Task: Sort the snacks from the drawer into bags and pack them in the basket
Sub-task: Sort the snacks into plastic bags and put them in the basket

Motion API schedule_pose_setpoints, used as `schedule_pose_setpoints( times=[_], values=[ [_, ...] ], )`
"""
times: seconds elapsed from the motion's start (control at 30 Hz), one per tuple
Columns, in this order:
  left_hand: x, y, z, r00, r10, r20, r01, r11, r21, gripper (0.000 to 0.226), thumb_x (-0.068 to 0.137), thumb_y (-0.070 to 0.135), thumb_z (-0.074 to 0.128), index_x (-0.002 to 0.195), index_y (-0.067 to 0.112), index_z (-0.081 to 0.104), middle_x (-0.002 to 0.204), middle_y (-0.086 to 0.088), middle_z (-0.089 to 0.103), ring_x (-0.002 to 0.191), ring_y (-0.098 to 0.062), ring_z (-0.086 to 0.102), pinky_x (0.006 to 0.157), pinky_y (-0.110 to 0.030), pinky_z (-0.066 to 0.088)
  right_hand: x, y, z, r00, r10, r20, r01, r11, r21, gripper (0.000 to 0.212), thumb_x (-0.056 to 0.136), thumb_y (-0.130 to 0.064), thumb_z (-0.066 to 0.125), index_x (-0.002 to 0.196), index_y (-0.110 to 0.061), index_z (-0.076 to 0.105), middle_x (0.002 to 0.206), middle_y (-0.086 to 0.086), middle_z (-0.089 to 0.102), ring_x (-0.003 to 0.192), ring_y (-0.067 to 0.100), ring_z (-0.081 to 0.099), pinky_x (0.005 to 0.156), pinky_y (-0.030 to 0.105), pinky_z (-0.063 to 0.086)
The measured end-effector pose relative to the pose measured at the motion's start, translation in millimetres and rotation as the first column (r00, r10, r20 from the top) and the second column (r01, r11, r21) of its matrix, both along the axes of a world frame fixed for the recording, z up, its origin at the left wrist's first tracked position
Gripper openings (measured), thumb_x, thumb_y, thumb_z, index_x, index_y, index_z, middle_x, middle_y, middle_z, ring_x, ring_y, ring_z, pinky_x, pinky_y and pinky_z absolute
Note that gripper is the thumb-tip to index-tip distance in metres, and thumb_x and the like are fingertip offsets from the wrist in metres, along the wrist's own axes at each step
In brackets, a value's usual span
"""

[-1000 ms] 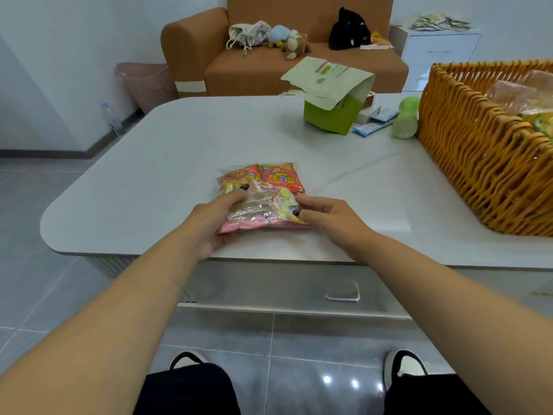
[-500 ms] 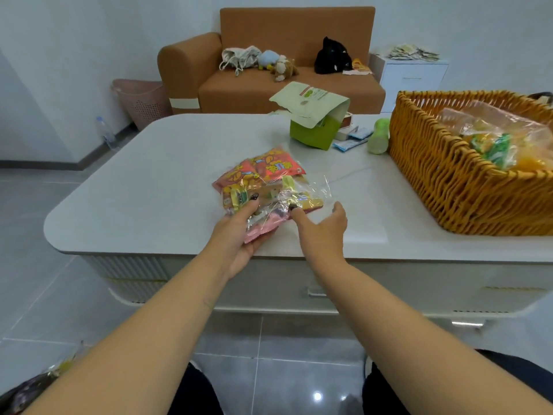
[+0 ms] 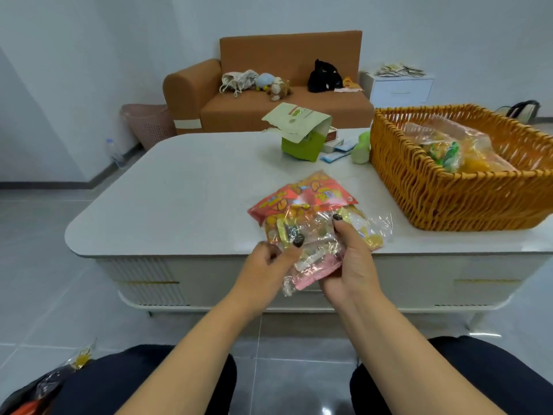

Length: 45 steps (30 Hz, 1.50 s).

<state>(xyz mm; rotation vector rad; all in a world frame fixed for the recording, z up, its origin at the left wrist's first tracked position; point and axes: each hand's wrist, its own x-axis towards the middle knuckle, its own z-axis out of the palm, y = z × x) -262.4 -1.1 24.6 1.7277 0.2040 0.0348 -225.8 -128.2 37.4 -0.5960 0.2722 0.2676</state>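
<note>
A clear plastic bag of snacks [image 3: 314, 218], with red, yellow and pink packets inside, is lifted off the white table [image 3: 191, 187] at its near edge. My left hand [image 3: 269, 268] pinches the bag's lower left side. My right hand [image 3: 350, 259] grips its lower right part, thumb on top. At the right stands an orange wicker basket [image 3: 443, 190] holding another clear bag of snacks [image 3: 449, 148].
A green box with an open flap [image 3: 302, 139], small packets [image 3: 335, 152] and a green bottle [image 3: 360, 151] sit at the table's far side. More wrapped snacks [image 3: 59, 375] lie by my left knee. A brown sofa [image 3: 269, 94] stands behind the table.
The bag lay on the table under both hands; now both hands have closed on it and raised it off the table's near edge. My head has moved back and up.
</note>
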Motion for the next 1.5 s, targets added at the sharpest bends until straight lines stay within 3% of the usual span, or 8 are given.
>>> schedule_pose_setpoints(
  times=[0.2,0.3,0.4,0.63,0.87,1.07,1.27,1.5],
  values=[
    [12.7,-21.8,41.2,0.997,0.005,0.072,-0.01,0.998,0.07,0.037,0.099,0.024,0.05,0.073,0.018,0.074,0.085,0.002,0.075,0.093,-0.016,0.068,0.085,-0.032,0.053,-0.6,-62.9,22.1,0.989,-0.143,-0.043,0.138,0.985,-0.105,0.027,0.082,-0.013,0.067,0.108,-0.01,0.068,0.114,0.013,0.07,0.106,0.032,0.066,0.096,0.051,0.049],
    [36.3,-40.0,62.4,0.997,0.045,0.069,-0.047,0.999,0.027,0.008,0.095,0.021,0.059,0.095,0.013,0.06,0.097,-0.005,0.07,0.093,-0.022,0.07,0.077,-0.034,0.055,-0.7,-99.0,32.6,0.982,-0.187,-0.016,0.182,0.969,-0.167,0.036,0.081,-0.013,0.069,0.116,-0.008,0.066,0.111,0.012,0.071,0.102,0.03,0.068,0.093,0.049,0.052],
    [58.8,-68.3,78.8,0.996,-0.031,-0.082,0.018,0.988,-0.154,0.04,0.093,0.035,0.062,0.125,0.016,0.047,0.116,-0.004,0.059,0.093,-0.025,0.069,0.077,-0.04,0.059,0.5,-133.8,47.3,0.983,-0.183,0.015,0.181,0.957,-0.227,0.031,0.08,-0.012,0.069,0.111,-0.007,0.066,0.106,0.012,0.072,0.097,0.031,0.069,0.091,0.05,0.053],
    [86.3,-149.7,88.6,0.975,-0.198,-0.097,0.162,0.943,-0.292,0.026,0.095,0.024,0.061,0.116,0.009,0.065,0.098,-0.011,0.068,0.078,-0.021,0.065,0.071,-0.033,0.058,26.6,-217.7,95.1,0.983,-0.155,0.101,0.185,0.841,-0.509,0.014,0.078,-0.012,0.072,0.09,-0.005,0.07,0.078,0.01,0.071,0.062,0.023,0.068,0.065,0.036,0.059],
    [144.9,-214.7,111.9,0.907,-0.302,0.294,0.084,0.813,0.576,0.052,0.093,0.02,0.06,0.141,0.018,0.04,0.144,-0.001,0.038,0.13,-0.012,0.037,0.101,-0.023,0.032,69.6,-298.7,133.3,0.936,-0.251,0.247,0.35,0.741,-0.573,0.003,0.08,-0.008,0.07,0.081,-0.006,0.067,0.068,0.004,0.068,0.052,0.015,0.063,0.051,0.023,0.051],
    [195.0,-255.4,104.1,0.812,-0.58,0.062,0.234,0.42,0.877,0.081,0.098,0.046,0.047,0.157,0.016,-0.001,0.165,-0.002,-0.002,0.151,-0.019,-0.005,0.123,-0.045,0.003,109.5,-345.0,154.0,0.854,-0.408,0.322,0.519,0.702,-0.488,0.023,0.071,-0.01,0.074,0.093,-0.008,0.068,0.082,0.008,0.072,0.07,0.021,0.07,0.069,0.039,0.06],
    [203.4,-267.6,72.3,0.852,-0.517,-0.08,0.171,0.131,0.976,0.077,0.1,0.058,0.024,0.156,0.013,-0.003,0.163,-0.007,-0.013,0.15,-0.023,-0.012,0.118,-0.048,-0.008,149.3,-363.7,173.9,0.672,-0.457,0.583,0.738,0.344,-0.581,0.02,0.075,-0.007,0.075,0.076,-0.022,0.062,0.079,-0.006,0.066,0.068,0.006,0.064,0.069,0.028,0.056],
    [206.4,-265.0,70.0,0.846,-0.528,-0.071,0.172,0.145,0.974,0.078,0.099,0.06,0.023,0.157,0.014,-0.002,0.164,-0.006,-0.013,0.15,-0.023,-0.012,0.118,-0.048,-0.009,213.7,-353.8,164.3,0.91,0.023,0.413,0.405,-0.254,-0.878,0.012,0.08,-0.022,0.069,0.079,-0.013,0.061,0.078,0.007,0.064,0.075,0.024,0.062,0.067,0.035,0.055]
  ],
)
